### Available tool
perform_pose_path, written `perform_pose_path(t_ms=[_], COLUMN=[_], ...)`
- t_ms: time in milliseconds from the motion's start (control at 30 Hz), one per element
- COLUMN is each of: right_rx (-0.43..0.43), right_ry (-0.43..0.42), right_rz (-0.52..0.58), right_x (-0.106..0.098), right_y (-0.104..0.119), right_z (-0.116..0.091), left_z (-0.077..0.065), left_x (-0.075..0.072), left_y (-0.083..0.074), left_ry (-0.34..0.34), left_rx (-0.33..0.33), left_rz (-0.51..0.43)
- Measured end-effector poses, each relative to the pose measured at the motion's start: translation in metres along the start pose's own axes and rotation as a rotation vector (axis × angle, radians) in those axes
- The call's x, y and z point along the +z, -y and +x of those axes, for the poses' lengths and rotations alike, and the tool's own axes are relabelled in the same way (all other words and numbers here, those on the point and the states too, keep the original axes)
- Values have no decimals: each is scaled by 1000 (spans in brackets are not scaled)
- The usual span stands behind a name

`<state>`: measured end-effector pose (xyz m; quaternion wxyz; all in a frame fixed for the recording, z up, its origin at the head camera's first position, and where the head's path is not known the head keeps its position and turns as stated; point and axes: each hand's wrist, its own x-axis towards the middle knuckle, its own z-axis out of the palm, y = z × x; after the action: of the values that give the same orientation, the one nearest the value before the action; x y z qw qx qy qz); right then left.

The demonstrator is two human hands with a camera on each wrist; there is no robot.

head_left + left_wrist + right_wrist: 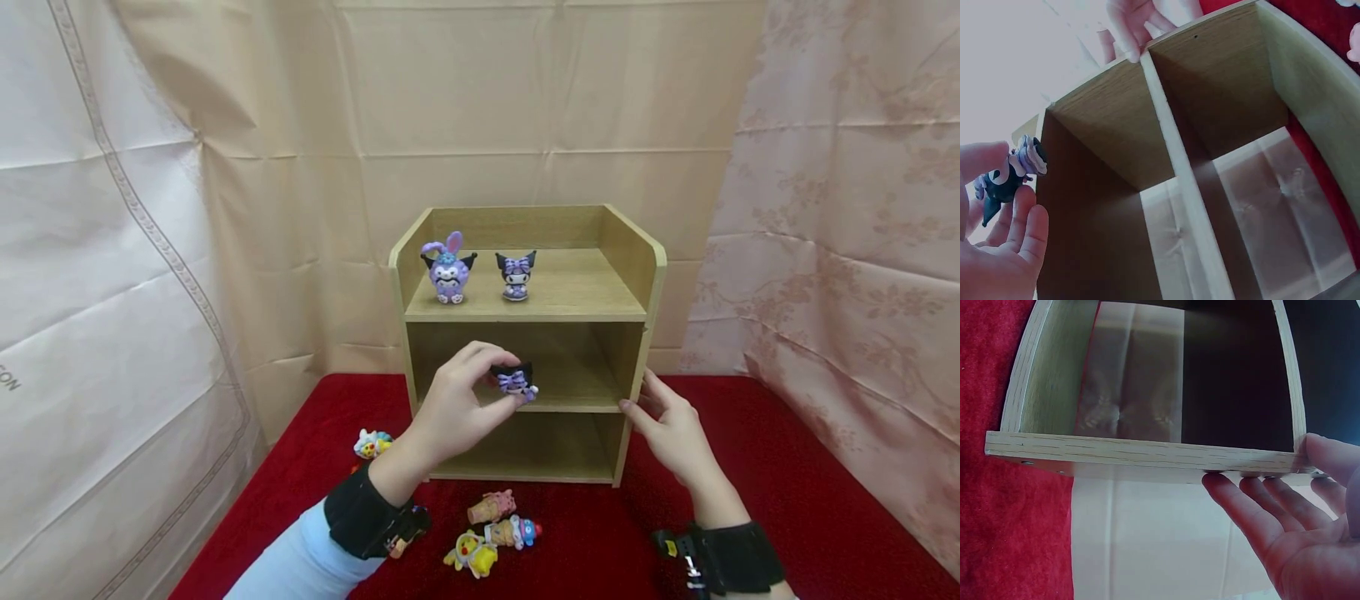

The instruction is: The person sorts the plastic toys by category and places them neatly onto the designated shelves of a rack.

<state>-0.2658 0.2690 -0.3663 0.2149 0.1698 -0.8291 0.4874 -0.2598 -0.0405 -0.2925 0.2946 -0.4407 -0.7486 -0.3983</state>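
Observation:
My left hand (456,406) pinches a small black-and-purple figurine (516,382) with a purple bow between thumb and fingers, in front of the middle compartment of a wooden shelf (525,317). The left wrist view has this figurine (1007,175) tipped sideways, partly covered by the fingers. On the right side panel of the shelf, my right hand (670,429) grips the edge, its thumb (1332,456) at the front and its fingertips along the outer face. Two figurines stand on the top tier: a purple one with rabbit ears (448,271) and a smaller bow-wearing one (516,277).
Several figurines lie on the red cloth (750,467) before the shelf, among them a yellow one (472,554), a blue-and-red one (513,532) and a pink-topped one (492,506). Another white-and-yellow figurine (372,443) lies left of the shelf. Curtains hang behind and at both sides.

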Motion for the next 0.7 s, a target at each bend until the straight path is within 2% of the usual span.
perform_pose_path(t_ms=[67, 200, 267, 700], right_rx=[-6, -5, -2, -2], right_ry=[0, 1, 0, -1], right_rz=[-2, -7, -7, -18], right_x=[0, -2, -2, -2], right_y=[0, 21, 24, 24], right_z=[0, -3, -4, -3], left_z=[4, 11, 14, 37], left_x=[-1, -2, -3, -7], left_y=[-2, -4, -5, -13], left_ry=[-4, -15, -18, -65], left_rx=[13, 42, 55, 150], left_rz=[12, 34, 40, 79])
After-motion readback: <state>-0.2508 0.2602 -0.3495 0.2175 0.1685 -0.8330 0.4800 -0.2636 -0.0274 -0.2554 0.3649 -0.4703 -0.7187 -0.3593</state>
